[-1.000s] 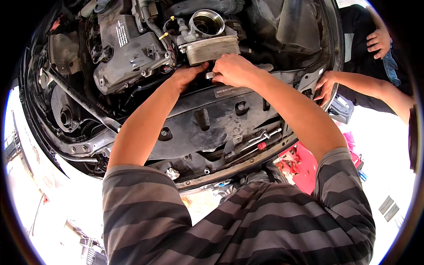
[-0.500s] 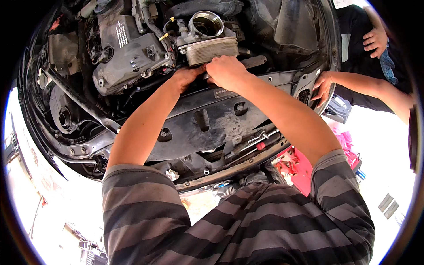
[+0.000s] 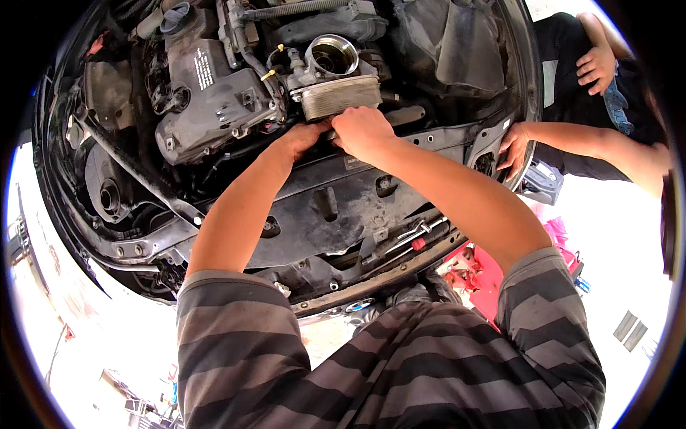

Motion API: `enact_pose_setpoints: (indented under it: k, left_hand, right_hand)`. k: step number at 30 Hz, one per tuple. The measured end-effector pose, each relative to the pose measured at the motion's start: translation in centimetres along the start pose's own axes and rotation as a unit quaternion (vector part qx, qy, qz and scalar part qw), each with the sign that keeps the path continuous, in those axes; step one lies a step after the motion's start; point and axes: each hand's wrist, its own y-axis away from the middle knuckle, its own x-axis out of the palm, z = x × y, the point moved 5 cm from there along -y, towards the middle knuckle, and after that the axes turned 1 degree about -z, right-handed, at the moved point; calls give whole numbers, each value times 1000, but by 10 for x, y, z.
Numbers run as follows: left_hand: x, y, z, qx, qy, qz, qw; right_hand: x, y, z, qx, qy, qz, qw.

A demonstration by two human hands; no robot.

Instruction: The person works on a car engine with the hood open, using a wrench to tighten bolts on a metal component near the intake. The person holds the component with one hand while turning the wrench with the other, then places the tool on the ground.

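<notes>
Both my hands are in the engine bay, just below a finned metal oil cooler (image 3: pixel 341 98) topped by an open round housing (image 3: pixel 332 54). My right hand (image 3: pixel 362 134) is closed, its curled fingers round a small metal piece that is mostly hidden. Beside it, my left hand (image 3: pixel 304 139) reaches under the cooler, fingers bent and partly in shadow; what they grip is hidden. A dark engine cover (image 3: pixel 207 118) lies to the left of them, and a black front panel (image 3: pixel 314 225) spans beneath my forearms.
At right, a co-worker in dark clothes (image 3: pixel 568 157) has one hand (image 3: pixel 514 146) on the bay's edge. Metal tools, one red-banded (image 3: pixel 418 242), lie along the front edge. A pink-red object (image 3: pixel 482 282) is below the car's front, and a strut bar (image 3: pixel 143 168) crosses at left.
The engine bay and my hands sit slightly lower in the view. My right hand has closed in beside my left, covering more of the metal piece.
</notes>
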Motion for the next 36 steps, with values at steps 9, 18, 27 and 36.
enact_pose_setpoints:
  k: [9,18,27,36]
  left_hand:
    - [-4,-45,35,1,79,26,997]
    - [-2,-31,24,-18,55,21,998]
    - [1,-5,7,-4,79,85,993]
    - [-2,-37,34,9,139,99,985]
  right_hand:
    - [17,-7,-12,23,-57,62,996]
    - [33,-15,-24,-32,-100,100,989]
    - [12,-7,-5,-43,-26,35,998]
    - [10,-4,-3,23,-13,7,1000]
